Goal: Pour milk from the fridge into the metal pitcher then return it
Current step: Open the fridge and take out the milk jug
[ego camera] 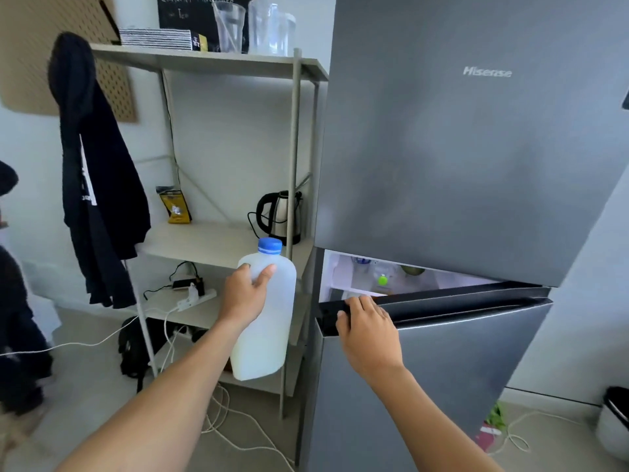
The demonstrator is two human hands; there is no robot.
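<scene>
Two hands busy, head view only. My left hand [246, 294] is wrapped around the shoulder of the milk jug [263, 311], blue cap [270, 246] on, the jug hanging upright just outside the fridge [476, 148] at about nine o'clock from the opening. It looks low on milk, most of it pooled near the bottom. My right hand [366, 321] is curled over the top edge of the lower fridge door [442, 369], fingers hooked on the rim, and the door stands ajar with the lit interior showing above it at twelve o'clock.

Which step is this? I can't say for sure whether the jug is coming out or going back; the metal pitcher is nowhere in sight, so I can't judge the pour. Either way the door is the job of my right hand. If I'm returning it, the gap needs to be wider before the jug goes in. If I'm taking it away, the door needs a push shut.

Round the room now: an open metal shelf unit [296, 148] at ten o'clock, an electric kettle [280, 216] on its middle shelf, a yellow packet [175, 207] beside it, a power strip [195, 298] below, cables trailing on the pale floor, a dark hoodie [98, 199] hanging off the shelf corner.
</scene>
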